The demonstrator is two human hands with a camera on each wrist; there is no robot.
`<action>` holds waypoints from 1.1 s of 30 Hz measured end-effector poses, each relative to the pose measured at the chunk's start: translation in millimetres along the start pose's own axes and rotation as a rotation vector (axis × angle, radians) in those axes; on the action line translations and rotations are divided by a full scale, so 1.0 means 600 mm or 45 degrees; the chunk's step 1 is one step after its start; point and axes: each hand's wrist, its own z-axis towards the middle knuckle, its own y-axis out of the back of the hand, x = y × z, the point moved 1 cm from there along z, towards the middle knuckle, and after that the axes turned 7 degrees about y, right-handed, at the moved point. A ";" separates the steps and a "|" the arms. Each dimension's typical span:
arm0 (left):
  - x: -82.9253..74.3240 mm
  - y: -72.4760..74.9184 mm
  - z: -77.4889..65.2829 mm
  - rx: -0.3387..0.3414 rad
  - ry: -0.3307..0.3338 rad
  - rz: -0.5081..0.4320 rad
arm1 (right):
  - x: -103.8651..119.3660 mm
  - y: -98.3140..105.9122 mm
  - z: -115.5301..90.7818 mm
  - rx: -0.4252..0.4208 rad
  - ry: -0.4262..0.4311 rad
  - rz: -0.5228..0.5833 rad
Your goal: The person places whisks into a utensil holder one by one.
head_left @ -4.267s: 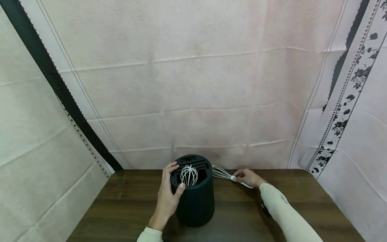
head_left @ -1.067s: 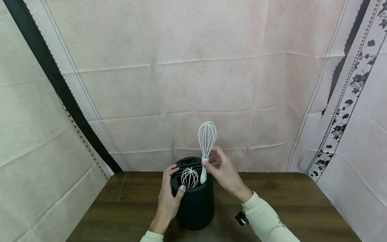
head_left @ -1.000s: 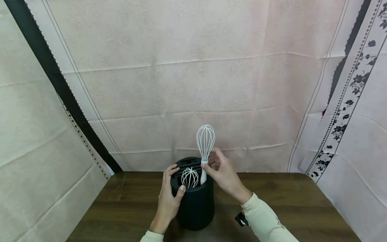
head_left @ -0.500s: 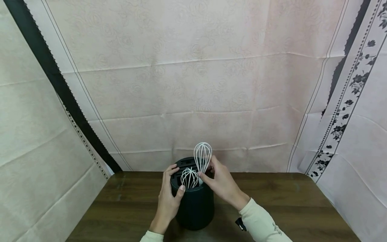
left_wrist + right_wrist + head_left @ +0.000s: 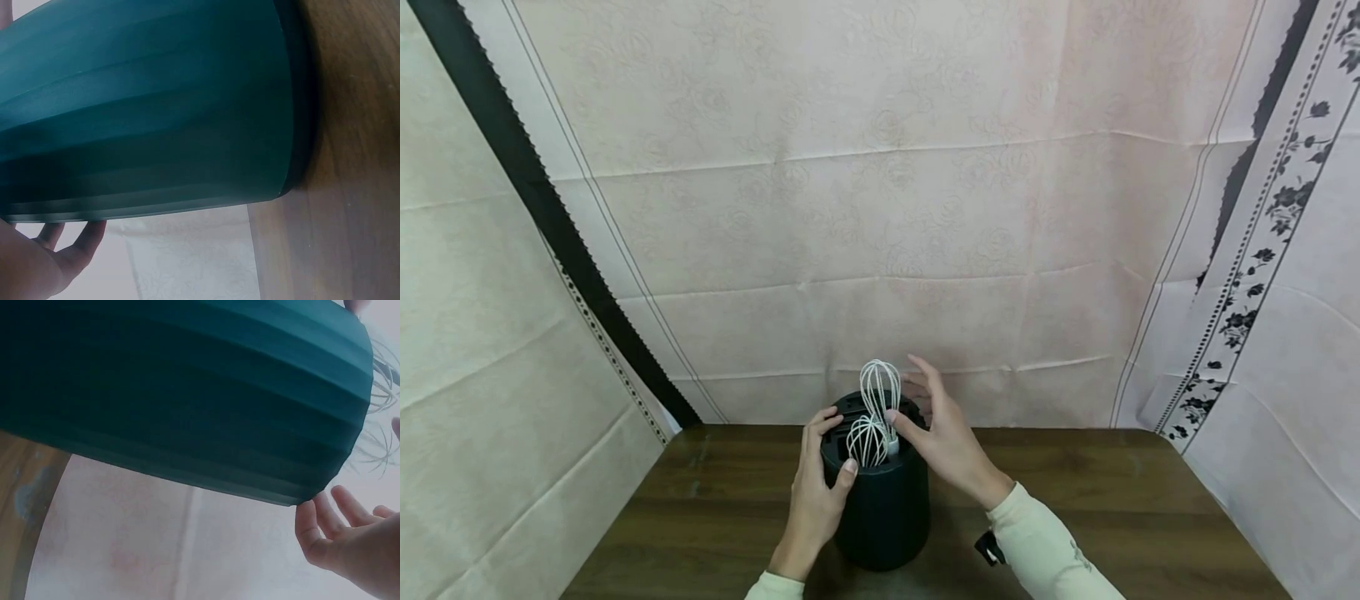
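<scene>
A dark green utensil holder (image 5: 883, 517) with a slotted top stands upright on the wooden table. My left hand (image 5: 817, 493) grips its left side, thumb on the front rim and fingers round the far edge. Two white wire whisks stand in it, heads up: a low whisk (image 5: 867, 442) at the front and a taller whisk (image 5: 880, 387) just behind it, its handle sunk out of sight. Beside the taller one, my right hand (image 5: 953, 446) has its fingers spread, with the thumb tip right at the wires. In the right wrist view, fingers (image 5: 309, 528) overlap the holder's rim.
The brown wooden table (image 5: 1075, 500) extends to both sides of the holder. Behind it hangs a pale patterned cloth (image 5: 850, 217), with more cloth at left and right. A small black device (image 5: 989, 548) sits at my right wrist.
My right hand took the taller whisk from the table, held it over the holder and lowered it in handle first. Its fingers have since spread off it. The left hand keeps its hold.
</scene>
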 end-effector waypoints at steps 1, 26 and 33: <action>0.001 0.000 0.000 -0.002 -0.004 0.000 | 0.000 -0.001 0.004 0.017 -0.003 -0.002; -0.002 -0.003 -0.003 0.000 -0.027 0.032 | -0.014 0.007 -0.019 0.004 0.189 -0.023; -0.004 -0.001 -0.001 0.010 -0.001 0.008 | -0.025 0.001 -0.027 0.033 0.351 -0.076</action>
